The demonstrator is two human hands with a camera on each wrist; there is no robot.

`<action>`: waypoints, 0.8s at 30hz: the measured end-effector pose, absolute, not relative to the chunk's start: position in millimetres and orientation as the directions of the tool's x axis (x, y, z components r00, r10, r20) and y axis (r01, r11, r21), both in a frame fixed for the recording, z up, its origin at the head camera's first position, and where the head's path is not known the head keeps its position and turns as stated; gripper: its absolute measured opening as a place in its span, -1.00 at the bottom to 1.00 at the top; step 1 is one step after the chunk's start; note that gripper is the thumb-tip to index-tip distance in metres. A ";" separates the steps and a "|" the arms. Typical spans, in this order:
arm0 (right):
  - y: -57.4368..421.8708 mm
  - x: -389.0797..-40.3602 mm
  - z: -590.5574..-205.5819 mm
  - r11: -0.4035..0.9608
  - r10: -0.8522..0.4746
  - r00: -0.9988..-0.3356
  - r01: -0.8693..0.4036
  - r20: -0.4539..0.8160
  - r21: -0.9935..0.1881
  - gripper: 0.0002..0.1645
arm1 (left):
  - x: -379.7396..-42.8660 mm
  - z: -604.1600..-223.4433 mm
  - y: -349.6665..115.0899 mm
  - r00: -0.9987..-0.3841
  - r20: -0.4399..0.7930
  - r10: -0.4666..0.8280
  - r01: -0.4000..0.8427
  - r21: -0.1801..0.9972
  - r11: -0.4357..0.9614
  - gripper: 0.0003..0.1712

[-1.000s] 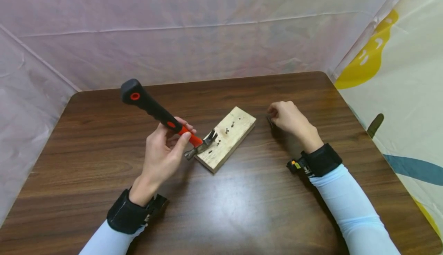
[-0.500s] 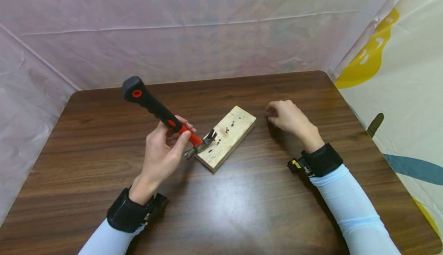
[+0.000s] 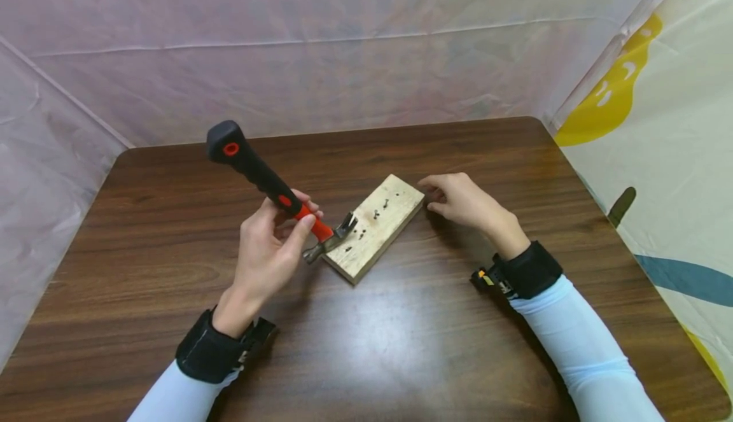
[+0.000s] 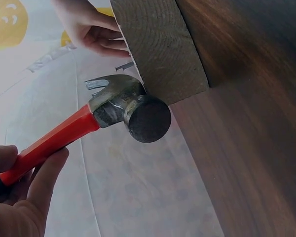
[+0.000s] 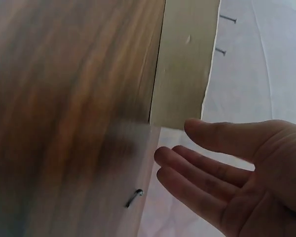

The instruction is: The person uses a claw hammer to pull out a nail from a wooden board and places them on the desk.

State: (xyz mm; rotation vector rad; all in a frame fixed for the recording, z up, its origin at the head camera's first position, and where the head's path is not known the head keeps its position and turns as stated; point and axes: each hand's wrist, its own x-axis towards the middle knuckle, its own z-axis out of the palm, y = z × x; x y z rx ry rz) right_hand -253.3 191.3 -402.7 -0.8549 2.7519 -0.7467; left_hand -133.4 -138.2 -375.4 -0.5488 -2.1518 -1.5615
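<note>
My left hand holds a claw hammer by the red neck of its handle, thumb on top. The black grip points up and away; the steel head overlaps the near left end of a pale wooden board. Two nails stick up from the board, among several dark holes. By the board's far right end is my right hand, fingers loosely extended and apart. In the right wrist view its thumb is right at the board's corner. A loose nail lies on the table beyond the fingertips.
The brown wooden table reaches out around the board on all sides. Pale hanging sheets enclose its back and left. A sheet with a yellow print hangs along the right edge. Black straps circle both wrists.
My right hand has moved left to the board's end, its fingers opening out; the small dark thing at its fingertips earlier is no longer there. The hammer has barely shifted in my left hand.
</note>
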 end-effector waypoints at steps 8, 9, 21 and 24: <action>184.4 -250.3 -405.4 0.653 -0.640 -0.764 -0.595 0.077 -0.469 -0.51 | -134.6 -374.0 -136.4 -0.827 0.558 0.058 0.546 0.777 0.312 -0.62; 184.1 -249.8 -405.3 0.653 -0.642 -0.762 -0.600 0.082 -0.461 -0.53 | -134.7 -373.8 -136.1 -0.827 0.559 0.058 0.546 0.777 0.313 -0.60; 181.9 -242.2 -404.5 0.652 -0.635 -0.763 -0.612 0.119 -0.447 -0.65 | -138.0 -372.5 -136.9 -0.799 0.597 0.071 0.584 0.741 0.332 -0.35; 181.2 -240.4 -404.8 0.644 -0.639 -0.757 -0.624 0.138 -0.443 -0.68 | -137.6 -372.4 -136.5 -0.804 0.590 0.070 0.577 0.749 0.326 -0.38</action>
